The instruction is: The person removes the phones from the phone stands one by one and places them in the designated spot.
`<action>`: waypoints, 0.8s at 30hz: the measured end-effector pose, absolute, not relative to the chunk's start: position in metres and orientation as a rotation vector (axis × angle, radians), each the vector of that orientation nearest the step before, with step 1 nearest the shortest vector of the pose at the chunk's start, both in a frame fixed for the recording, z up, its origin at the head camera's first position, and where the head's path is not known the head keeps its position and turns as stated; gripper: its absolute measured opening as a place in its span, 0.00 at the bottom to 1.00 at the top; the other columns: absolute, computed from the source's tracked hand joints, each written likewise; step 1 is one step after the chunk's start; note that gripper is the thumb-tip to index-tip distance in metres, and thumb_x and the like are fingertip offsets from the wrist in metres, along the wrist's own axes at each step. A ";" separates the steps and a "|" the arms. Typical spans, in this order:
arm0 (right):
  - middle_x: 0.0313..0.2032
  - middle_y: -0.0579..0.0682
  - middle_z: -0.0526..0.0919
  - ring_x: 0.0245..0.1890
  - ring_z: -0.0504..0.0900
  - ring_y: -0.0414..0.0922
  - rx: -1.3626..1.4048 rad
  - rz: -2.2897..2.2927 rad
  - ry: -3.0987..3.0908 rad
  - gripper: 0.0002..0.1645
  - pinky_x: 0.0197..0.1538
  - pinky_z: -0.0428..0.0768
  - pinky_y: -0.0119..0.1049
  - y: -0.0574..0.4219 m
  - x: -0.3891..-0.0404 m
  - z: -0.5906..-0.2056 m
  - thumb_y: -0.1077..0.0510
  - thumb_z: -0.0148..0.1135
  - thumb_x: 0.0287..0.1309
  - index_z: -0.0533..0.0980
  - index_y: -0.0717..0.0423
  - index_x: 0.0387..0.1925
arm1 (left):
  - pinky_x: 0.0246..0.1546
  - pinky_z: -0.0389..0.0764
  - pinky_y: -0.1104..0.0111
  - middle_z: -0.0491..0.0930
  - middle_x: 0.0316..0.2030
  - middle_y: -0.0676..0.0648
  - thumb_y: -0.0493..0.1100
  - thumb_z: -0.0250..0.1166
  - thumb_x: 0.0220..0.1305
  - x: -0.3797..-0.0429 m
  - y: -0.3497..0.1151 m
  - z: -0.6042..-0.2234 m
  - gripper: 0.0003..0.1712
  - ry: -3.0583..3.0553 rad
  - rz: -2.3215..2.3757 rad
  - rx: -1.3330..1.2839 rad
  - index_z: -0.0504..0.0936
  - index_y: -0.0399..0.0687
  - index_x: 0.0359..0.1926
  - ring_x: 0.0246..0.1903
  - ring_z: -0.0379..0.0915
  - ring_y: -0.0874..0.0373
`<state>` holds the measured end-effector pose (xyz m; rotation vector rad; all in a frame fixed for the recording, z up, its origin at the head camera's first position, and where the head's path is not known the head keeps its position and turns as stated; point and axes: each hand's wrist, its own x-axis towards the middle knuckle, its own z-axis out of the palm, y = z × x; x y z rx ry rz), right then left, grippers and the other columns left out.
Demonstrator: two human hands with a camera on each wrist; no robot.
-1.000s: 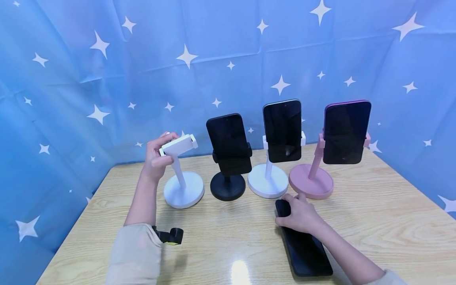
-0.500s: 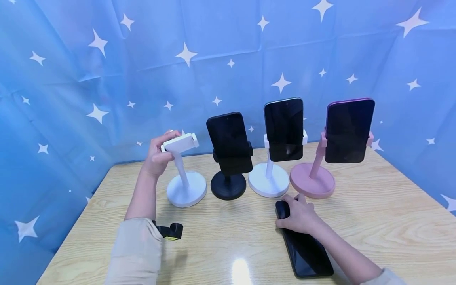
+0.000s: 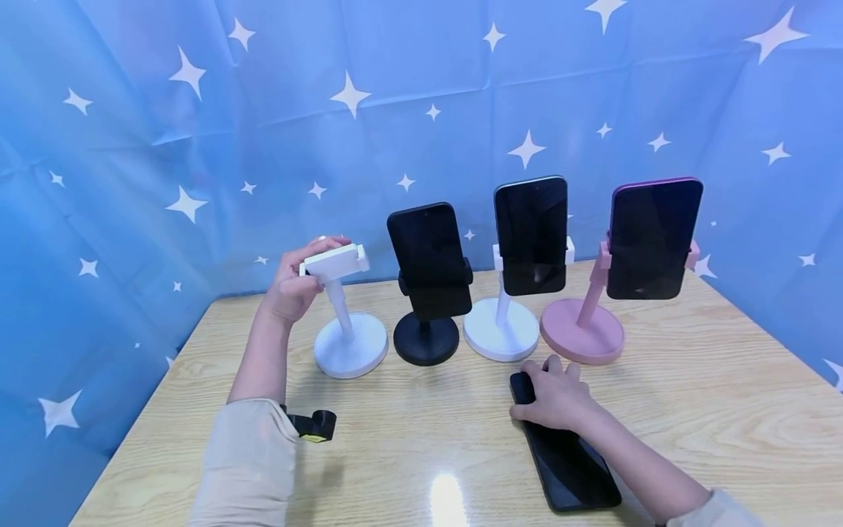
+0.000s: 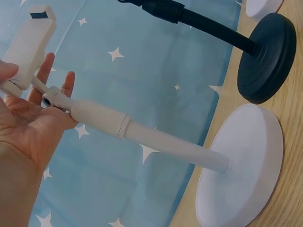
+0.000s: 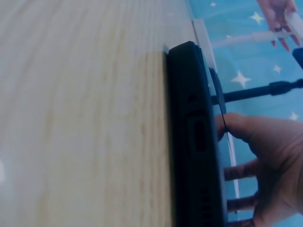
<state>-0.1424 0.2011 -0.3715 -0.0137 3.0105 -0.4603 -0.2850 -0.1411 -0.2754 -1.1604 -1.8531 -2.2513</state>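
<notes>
At the left, a white phone stand [image 3: 351,345] on a round base stands on the table. My left hand [image 3: 294,282] grips its white clamp head [image 4: 31,47], with the thumb on the clamp's near side and fingers behind it. A black phone [image 3: 571,468] lies screen up at the right front. Over its far end my right hand [image 3: 553,395] holds it, the thumb at the left edge and the fingertips along the far end. In the right wrist view, the phone's edge with a port [image 5: 199,135] faces the camera and rests on the wood.
Three more stands hold upright dark phones in a row: a black stand [image 3: 426,340], a second white stand [image 3: 502,331] and a pink stand [image 3: 582,333]. A blue curtain with white stars [image 3: 408,132] hangs behind the wooden table [image 3: 395,432].
The left white stand has shifted slightly right, closer to the black stand, with my left hand on its clamp. My right hand keeps its hold on the phone. The head view tilts slightly.
</notes>
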 end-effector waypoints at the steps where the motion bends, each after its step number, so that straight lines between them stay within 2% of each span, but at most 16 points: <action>1: 0.43 0.67 0.66 0.41 0.60 0.66 -0.017 -0.453 3.012 0.43 0.31 0.69 0.54 0.201 -0.142 -0.371 0.42 0.68 0.36 0.69 0.61 0.54 | 0.39 0.65 0.65 0.73 0.49 0.50 0.24 0.40 0.25 -0.285 -0.142 -0.275 0.39 -1.859 -2.257 -1.161 0.83 0.56 0.38 0.46 0.64 0.53; 10: 0.46 0.67 0.66 0.43 0.61 0.66 -0.032 -0.410 2.994 0.44 0.36 0.68 0.59 0.202 -0.143 -0.371 0.39 0.67 0.38 0.68 0.60 0.54 | 0.45 0.62 0.62 0.69 0.54 0.47 0.25 0.40 0.29 -0.282 -0.138 -0.277 0.37 -1.844 -2.297 -1.079 0.82 0.57 0.39 0.53 0.61 0.52; 16: 0.46 0.68 0.66 0.42 0.62 0.66 -0.055 -0.383 2.982 0.46 0.35 0.68 0.60 0.205 -0.144 -0.370 0.37 0.66 0.39 0.67 0.61 0.54 | 0.50 0.58 0.61 0.67 0.54 0.49 0.25 0.40 0.31 -0.279 -0.132 -0.279 0.35 -1.801 -2.342 -1.043 0.81 0.57 0.37 0.57 0.56 0.52; 24: 0.46 0.68 0.66 0.42 0.62 0.67 -0.097 -0.365 2.975 0.46 0.35 0.68 0.61 0.204 -0.145 -0.371 0.35 0.65 0.39 0.67 0.62 0.55 | 0.57 0.49 0.57 0.61 0.61 0.42 0.27 0.42 0.34 -0.276 -0.132 -0.283 0.36 -1.756 -2.376 -0.976 0.82 0.58 0.42 0.62 0.49 0.53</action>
